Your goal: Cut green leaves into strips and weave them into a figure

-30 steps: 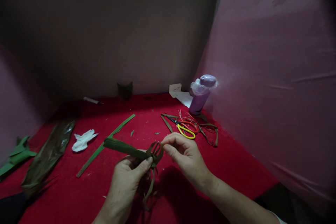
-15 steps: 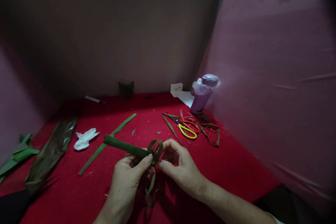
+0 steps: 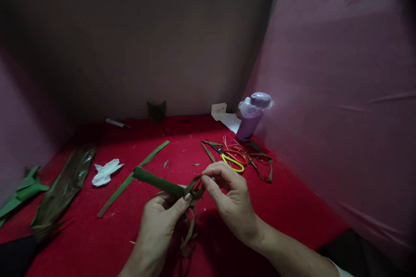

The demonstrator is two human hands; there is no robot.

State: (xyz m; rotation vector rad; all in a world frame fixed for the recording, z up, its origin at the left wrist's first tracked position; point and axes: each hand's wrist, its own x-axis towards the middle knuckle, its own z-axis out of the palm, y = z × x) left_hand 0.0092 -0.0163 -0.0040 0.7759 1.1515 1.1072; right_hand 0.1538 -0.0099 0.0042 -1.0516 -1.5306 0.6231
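My left hand (image 3: 160,221) grips a folded green leaf bundle (image 3: 157,181) near its right end, with the thumb on top. Brownish-green leaf strips (image 3: 189,233) are looped around that end and dangle beneath it in loose curls. Thumb and forefinger of my right hand (image 3: 232,201) pinch the upper part of the looped strip, just right of the bundle. The bundle's left end sticks out over a long green leaf strip (image 3: 118,194) lying on the red cloth. My left fingers are partly hidden behind the bundle.
Scissors (image 3: 232,161) with red and yellow handles lie among thin sticks and leaf scraps. Behind them are a purple cup (image 3: 248,125) and white papers (image 3: 230,121). Leftward lie a crumpled white tissue (image 3: 106,172), a brown leaf sheet (image 3: 63,190), green folded leaves (image 3: 27,188) and a syringe-like tube (image 3: 115,123).
My right hand has moved slightly up and right, now pinching the loop, which is pulled narrower toward it. The leaf bundle has shifted slightly right in my left hand.
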